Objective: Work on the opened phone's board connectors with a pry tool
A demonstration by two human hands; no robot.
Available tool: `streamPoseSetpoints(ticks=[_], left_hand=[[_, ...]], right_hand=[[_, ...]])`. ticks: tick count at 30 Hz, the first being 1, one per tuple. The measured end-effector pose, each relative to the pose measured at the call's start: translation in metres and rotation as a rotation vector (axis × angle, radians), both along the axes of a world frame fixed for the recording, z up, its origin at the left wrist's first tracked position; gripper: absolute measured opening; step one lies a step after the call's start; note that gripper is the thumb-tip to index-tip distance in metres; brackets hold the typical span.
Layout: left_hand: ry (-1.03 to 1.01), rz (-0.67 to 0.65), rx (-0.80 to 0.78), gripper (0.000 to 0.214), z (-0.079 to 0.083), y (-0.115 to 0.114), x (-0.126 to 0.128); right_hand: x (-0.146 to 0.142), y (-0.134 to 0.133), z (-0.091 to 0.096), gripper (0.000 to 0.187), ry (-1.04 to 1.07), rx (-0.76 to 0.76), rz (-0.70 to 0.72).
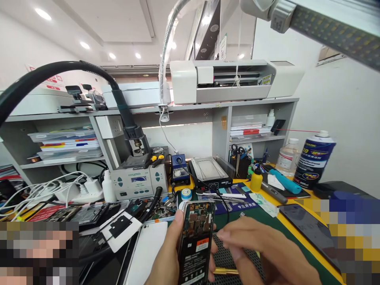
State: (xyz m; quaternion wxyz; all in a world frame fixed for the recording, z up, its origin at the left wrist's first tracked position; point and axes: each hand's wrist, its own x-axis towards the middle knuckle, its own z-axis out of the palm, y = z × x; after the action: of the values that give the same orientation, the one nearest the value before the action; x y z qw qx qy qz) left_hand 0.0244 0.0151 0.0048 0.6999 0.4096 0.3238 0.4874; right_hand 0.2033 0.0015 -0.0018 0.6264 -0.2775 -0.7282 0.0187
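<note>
An opened smartphone (196, 247) is gripped in my left hand (168, 253), thumb along its left edge and fingertips showing at its right edge. Its back cover is off, so the circuit board at the top and the black battery with an orange label are exposed. My right hand (264, 251) is just right of the phone, its fingers bent towards the phone's edge and the thumb apart from them. I see nothing between these fingers. Below it, a thin gold-coloured rod (227, 271) shows over a dark textured mat (221, 259); its right end is hidden behind the hand.
At the back stand a hot air station (138, 180), a blue soldering station (179, 170) and a heating plate (209, 170). A dark phone (308, 231), a yellow bottle (256, 180) and a spray can (315, 158) are to the right. Phone parts (121, 229) and white cables (68, 186) crowd the left.
</note>
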Motion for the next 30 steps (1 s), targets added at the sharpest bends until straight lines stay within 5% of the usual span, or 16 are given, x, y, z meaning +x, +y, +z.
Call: streamPoseSetpoints(ticks=[3,12,21,30], left_hand=[[-0.007,0.011,-0.023,0.057,0.002,-0.002,-0.003],[-0.017,0.054,-0.051,0.051,-0.010,-0.001,-0.009],[-0.001,0.088,-0.034,0.049,-0.015,-0.006,-0.013],[0.009,0.057,-0.030,0.058,-0.004,-0.004,-0.007]], right_hand=[[0.001,0.005,0.005,0.029,0.092,-0.083,-0.005],[0.004,0.010,0.011,0.026,-0.082,-0.092,0.116],[0.000,0.009,0.001,0.020,-0.211,-0.060,0.034],[-0.004,0.012,-0.004,0.013,-0.207,-0.309,0.096]])
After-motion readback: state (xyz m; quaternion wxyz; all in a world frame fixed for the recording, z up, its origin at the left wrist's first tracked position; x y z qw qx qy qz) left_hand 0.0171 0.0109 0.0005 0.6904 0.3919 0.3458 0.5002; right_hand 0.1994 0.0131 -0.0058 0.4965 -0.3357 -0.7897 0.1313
